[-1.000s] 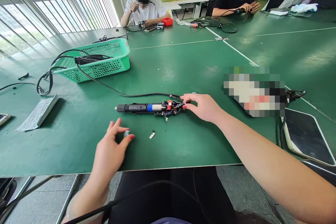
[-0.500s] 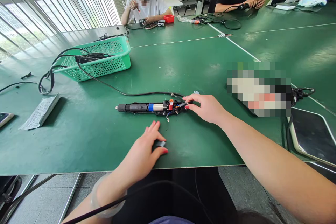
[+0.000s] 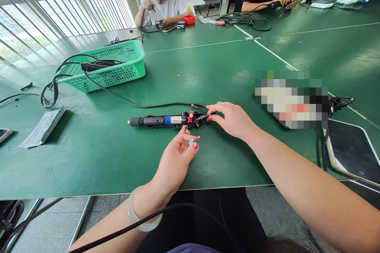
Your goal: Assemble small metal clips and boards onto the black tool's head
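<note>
An opened electric screwdriver (image 3: 154,121) lies crosswise on the green table, its inner motor, a red-and-white part and thin wires exposed. At its right end my right hand (image 3: 233,118) pinches the black power cord (image 3: 166,105) where it enters the tool. My left hand (image 3: 175,162) is raised just in front of the wiring, with a small grey piece (image 3: 191,141) between thumb and forefinger. The exact kind of this piece is too small to make out. The other left fingers are loosely spread close to the tool's wires.
A green basket (image 3: 139,61) with coiled cables stands at back left. A folded paper (image 3: 44,126) lies at left; a phone (image 3: 352,146) and a blurred-out object (image 3: 292,104) are at right. Two people sit across the table (image 3: 97,158).
My left hand has lifted the small grey piece from the table and carried it forward, up to the screwdriver's wiring. My right hand stays on the cord end.
</note>
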`<state>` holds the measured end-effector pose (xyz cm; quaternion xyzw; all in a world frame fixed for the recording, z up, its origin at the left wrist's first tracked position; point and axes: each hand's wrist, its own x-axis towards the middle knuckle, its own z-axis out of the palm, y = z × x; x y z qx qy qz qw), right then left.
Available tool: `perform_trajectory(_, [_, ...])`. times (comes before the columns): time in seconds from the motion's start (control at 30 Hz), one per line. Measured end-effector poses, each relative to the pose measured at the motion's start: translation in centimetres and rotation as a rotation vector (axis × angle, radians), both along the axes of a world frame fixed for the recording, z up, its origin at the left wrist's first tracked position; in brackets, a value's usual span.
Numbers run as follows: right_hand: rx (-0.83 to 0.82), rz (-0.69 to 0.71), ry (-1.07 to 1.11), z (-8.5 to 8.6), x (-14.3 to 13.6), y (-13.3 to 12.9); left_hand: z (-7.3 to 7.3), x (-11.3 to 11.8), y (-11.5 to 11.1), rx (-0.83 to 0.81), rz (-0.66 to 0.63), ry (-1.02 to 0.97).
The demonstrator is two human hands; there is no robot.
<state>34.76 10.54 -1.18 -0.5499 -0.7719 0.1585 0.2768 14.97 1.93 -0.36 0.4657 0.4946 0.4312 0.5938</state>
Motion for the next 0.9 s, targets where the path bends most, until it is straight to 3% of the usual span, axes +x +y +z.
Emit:
perform_trajectory(0.17, [0.236,0.021,0.021,0.2,-0.4,-0.9,1.1,-2.9,1.7,-0.158,0.078,-0.079])
perform_trajectory(0.27, [0.382,0.148,-0.031,0.6,-1.3,-1.5,1.4,-4.1,3.1,-0.223,0.075,-0.134])
perform_trajectory(0.4, [0.467,0.329,-0.195,0.3,-2.8,-1.9,1.6,-4.5,4.7,-0.259,0.032,-0.076])
perform_trajectory(0.53, [0.553,0.417,-0.289,-0.6,-3.8,-1.6,1.6,-4.1,5.5,-0.214,0.009,0.005])
perform_trajectory(0.9, [0.573,0.295,-0.222,-0.6,-4.3,-1.2,0.9,-3.5,5.6,-0.220,-0.022,-0.055])
